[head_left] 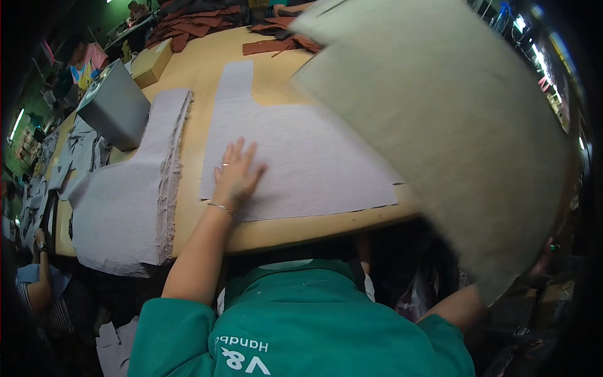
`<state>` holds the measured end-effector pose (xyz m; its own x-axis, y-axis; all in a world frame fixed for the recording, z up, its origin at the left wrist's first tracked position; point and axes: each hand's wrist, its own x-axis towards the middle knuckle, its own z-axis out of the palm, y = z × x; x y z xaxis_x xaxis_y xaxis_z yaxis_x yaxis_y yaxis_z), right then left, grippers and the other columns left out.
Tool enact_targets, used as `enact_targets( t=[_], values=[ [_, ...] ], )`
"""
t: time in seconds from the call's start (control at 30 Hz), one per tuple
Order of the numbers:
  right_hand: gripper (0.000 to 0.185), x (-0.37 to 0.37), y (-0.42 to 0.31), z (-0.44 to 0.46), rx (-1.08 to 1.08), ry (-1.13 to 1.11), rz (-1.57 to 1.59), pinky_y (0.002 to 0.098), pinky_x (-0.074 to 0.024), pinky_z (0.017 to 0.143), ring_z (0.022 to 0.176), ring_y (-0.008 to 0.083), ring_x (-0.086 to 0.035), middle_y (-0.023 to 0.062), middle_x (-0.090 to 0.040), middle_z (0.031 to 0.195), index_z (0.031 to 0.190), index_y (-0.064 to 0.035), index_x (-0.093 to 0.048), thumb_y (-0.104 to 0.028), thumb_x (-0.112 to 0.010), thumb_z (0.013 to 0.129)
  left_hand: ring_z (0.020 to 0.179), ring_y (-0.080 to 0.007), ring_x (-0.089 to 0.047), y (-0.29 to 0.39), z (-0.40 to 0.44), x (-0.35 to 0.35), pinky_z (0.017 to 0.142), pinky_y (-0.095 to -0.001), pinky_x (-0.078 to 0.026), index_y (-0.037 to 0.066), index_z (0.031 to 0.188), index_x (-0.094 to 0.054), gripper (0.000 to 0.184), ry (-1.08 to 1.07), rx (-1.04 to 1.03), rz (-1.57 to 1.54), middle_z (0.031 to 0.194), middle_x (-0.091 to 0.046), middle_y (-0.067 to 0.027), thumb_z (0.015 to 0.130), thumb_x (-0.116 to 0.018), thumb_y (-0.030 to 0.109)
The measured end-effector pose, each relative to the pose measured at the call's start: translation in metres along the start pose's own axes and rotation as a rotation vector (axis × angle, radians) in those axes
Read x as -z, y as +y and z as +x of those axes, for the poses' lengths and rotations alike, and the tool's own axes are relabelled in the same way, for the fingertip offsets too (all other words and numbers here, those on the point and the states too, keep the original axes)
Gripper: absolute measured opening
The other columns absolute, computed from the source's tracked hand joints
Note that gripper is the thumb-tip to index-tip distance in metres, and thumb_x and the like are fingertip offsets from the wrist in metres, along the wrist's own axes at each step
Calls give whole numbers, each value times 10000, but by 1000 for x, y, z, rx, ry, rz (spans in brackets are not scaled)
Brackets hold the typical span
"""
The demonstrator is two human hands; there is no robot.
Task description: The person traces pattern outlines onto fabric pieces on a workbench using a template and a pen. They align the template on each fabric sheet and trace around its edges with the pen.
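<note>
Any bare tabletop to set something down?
Yes: tabletop between the cardboard box and flat lilac piece, and in its notch, near the rust fabric. Crowded: left, with fabric stack and grey box. Raised sheet hides the right.

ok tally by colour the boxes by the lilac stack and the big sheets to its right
Grey box: 1
Tan box: 1
Lilac sheet under the left hand: 1, top layer only
Raised grey-green sheet, blurred: 1
Total: 4

Motion-blurred sheet [440,119], dark fisheye corners
</note>
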<state>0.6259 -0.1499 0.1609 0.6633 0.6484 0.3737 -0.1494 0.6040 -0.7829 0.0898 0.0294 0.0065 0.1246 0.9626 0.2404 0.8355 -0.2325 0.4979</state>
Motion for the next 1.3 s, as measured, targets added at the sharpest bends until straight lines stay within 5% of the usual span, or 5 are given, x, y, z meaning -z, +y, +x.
enact_targets(
  t=[0.1,0.2,0.3,0.57,1.3],
  values=[
    [309,-40,44,-36,-302,-198,141,339,-455,777,934,214,-537,157,-527,1063,1078,-11,-501,-192,-455,832,1142,-283,-389,-25,2,37,931,-428,-319,33,1253,-335,631,22,359,-1494,1233,-403,-185,831,-393,499],
    [286,-5,122,-26,-458,-385,17,277,-469,700,798,168,-574,96,-582,923,1042,-3,-513,-111,-498,778,1006,-218,-505,7,-13,93,830,-310,-419,-10,1194,-389,473,-176,338,-1850,1117,-496,-176,854,-468,310],
    [347,-83,165,-40,-541,-420,-153,267,-462,691,760,153,-578,85,-584,907,1075,26,-490,-44,-525,737,856,-152,-563,-44,-28,80,721,-254,-462,-30,1136,-431,372,11,363,-1149,1014,-559,-121,826,-524,156],
    [354,-117,252,17,-733,-675,-459,244,-454,666,756,139,-573,84,-593,875,1056,40,-502,-59,-572,723,791,-120,-574,-63,-16,53,690,-235,-466,-35,1110,-441,330,152,487,-1137,935,-590,-105,796,-512,35],
    [514,-157,289,28,-196,-796,-1577,358,-415,825,930,309,-550,200,-574,986,1129,-72,-511,-362,-585,711,889,-324,-555,-58,21,48,788,-348,-427,-88,1012,-487,594,61,301,136,972,-563,-243,632,-698,317]
  ],
)
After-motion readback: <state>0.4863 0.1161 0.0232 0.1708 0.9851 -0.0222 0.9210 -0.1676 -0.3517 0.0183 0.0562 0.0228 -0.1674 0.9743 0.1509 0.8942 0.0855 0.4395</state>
